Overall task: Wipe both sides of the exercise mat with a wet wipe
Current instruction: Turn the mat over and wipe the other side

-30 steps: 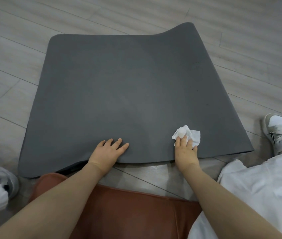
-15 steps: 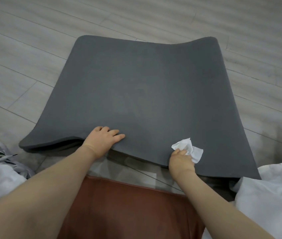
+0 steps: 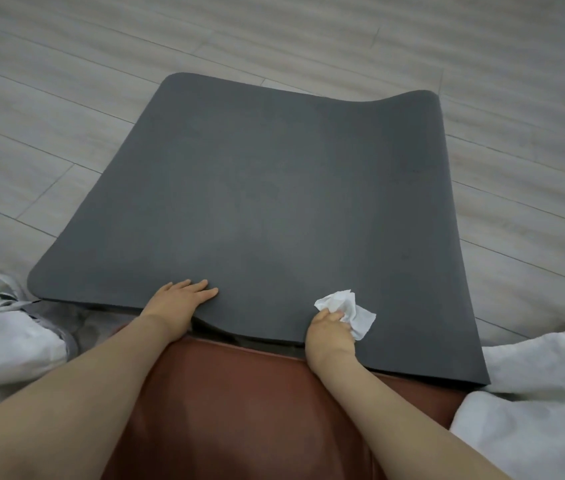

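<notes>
A dark grey exercise mat [image 3: 274, 188] stretches away from me over the wooden floor, its far right corner curled upward. Its near edge is lifted off the floor and reaches over the brown seat in front of me. My left hand [image 3: 177, 304] holds that near edge left of centre, fingers flat on top and thumb hidden beneath. My right hand [image 3: 328, 336] grips the edge further right and clutches a crumpled white wet wipe [image 3: 353, 311] against the mat's top.
I sit on a brown leather seat [image 3: 239, 410] between my white-trousered legs [image 3: 533, 393]. A grey-and-white shoe [image 3: 4, 292] shows at the left beside the mat's near left corner. Pale wood-plank floor [image 3: 66, 81] surrounds the mat.
The mat's near edge has come up from the floor and toward me, now overlapping the seat. Both hands moved from resting on the edge to holding it; the wipe stayed in my right hand.
</notes>
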Demonstrator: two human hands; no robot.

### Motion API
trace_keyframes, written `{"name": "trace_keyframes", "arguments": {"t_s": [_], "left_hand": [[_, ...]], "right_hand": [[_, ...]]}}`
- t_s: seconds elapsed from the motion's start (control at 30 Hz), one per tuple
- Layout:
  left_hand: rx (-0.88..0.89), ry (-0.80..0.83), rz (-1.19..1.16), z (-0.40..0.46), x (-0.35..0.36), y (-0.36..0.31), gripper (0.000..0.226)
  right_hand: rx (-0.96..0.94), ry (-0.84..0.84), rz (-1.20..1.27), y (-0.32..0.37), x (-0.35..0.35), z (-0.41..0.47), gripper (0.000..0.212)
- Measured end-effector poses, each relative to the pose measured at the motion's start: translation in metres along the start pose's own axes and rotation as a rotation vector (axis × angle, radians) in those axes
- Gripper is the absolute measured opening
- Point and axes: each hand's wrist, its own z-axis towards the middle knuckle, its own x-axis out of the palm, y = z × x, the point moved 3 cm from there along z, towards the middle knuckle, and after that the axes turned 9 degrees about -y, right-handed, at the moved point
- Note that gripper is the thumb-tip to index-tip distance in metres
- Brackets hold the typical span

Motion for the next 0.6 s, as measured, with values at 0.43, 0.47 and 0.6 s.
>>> {"name": "trace_keyframes", "arguments": {"t_s": [0.43,0.47,0.6], "left_hand": [[-0.111,0.046,-0.265,0.031,-0.018,-0.001,0.061],[-0.130,0.009,-0.278,0.038,-0.021,-0.004,0.060],[-0.135,-0.095,-0.275,0.069,-0.024,-0.028,0.064]], "right_hand": [[-0.386,-0.276,0.855,-0.033,-0.011,-0.014,0.033],[-0.293,-0.304,0.921,-0.037,-0.010,-0.006,0.033],[0.139,-0.419,1.276,-0.055,-0.030,0.034,0.033]]}}
